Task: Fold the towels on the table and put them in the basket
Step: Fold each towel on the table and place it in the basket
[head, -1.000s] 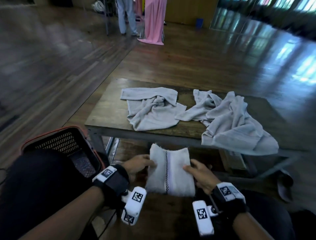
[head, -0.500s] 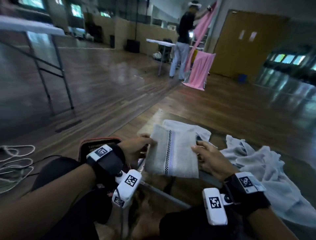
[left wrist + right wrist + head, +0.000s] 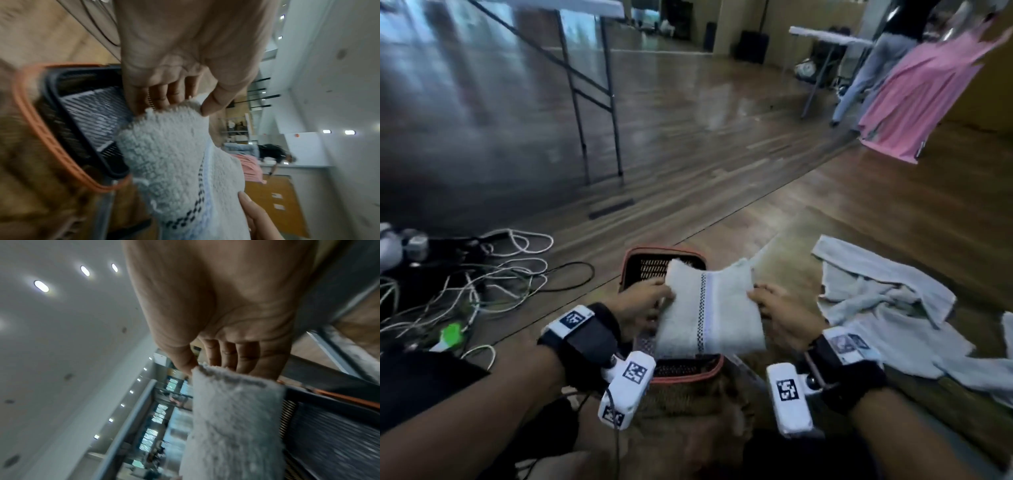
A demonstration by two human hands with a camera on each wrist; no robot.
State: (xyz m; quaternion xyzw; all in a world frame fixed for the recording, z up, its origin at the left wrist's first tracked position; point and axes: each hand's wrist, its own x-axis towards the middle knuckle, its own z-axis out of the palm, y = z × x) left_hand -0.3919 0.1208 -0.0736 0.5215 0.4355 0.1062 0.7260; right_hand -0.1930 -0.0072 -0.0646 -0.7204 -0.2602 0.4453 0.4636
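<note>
Dim indoor light; pale window glare streaks the glossy floor [image 3: 688, 113]; ceiling lamps [image 3: 41, 286] bloom white in the right wrist view; wrist views smear with motion blur; edges bend, wide-angle.

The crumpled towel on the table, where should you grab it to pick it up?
Probably by the long flat band along the far edge of the crumpled towel, coming from above. That strip lies straight and free on the table, so its corners are easy to pinch, whereas the middle is bunched. Both hands are busy: the left hand and right hand hold the folded towel over the basket.
</note>
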